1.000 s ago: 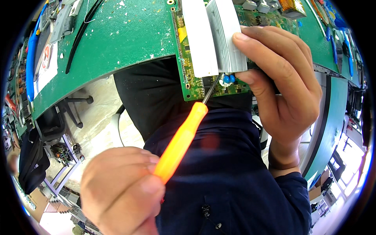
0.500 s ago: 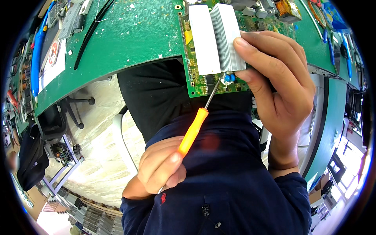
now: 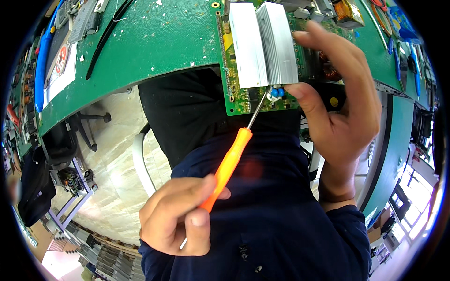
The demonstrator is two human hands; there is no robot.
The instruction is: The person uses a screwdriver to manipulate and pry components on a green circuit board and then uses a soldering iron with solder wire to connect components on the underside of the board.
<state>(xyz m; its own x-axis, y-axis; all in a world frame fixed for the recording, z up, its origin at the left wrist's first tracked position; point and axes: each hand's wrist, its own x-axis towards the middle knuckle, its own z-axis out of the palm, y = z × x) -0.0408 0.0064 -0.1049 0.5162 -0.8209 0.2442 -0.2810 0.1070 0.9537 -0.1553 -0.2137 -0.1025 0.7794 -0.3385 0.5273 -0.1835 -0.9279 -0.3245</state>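
My left hand (image 3: 176, 218) is closed on an orange-handled screwdriver (image 3: 227, 166), whose metal tip reaches the lower end of a silver finned heatsink (image 3: 276, 42), next to small blue round components (image 3: 279, 92). The heatsink and a neighbouring white-faced metal block (image 3: 248, 47) sit on a green circuit board (image 3: 236, 102), which overhangs the bench edge. My right hand (image 3: 342, 98) has its fingers apart, thumb against the board assembly near the heatsink's lower corner, index finger raised beside the heatsink's right side.
A green bench (image 3: 164, 37) carries a black cable (image 3: 105, 42), blue pens or tools (image 3: 43, 70) and loose metal parts (image 3: 84, 21) on the left, more tools (image 3: 401, 65) on the right. A chair (image 3: 63, 145) and metal frame (image 3: 75, 201) stand at lower left.
My right index finger has lifted off the heatsink and the fingers have spread. My left hand, still on the screwdriver, moved rightward, then slightly back down-left, while the tip stayed by the blue components.
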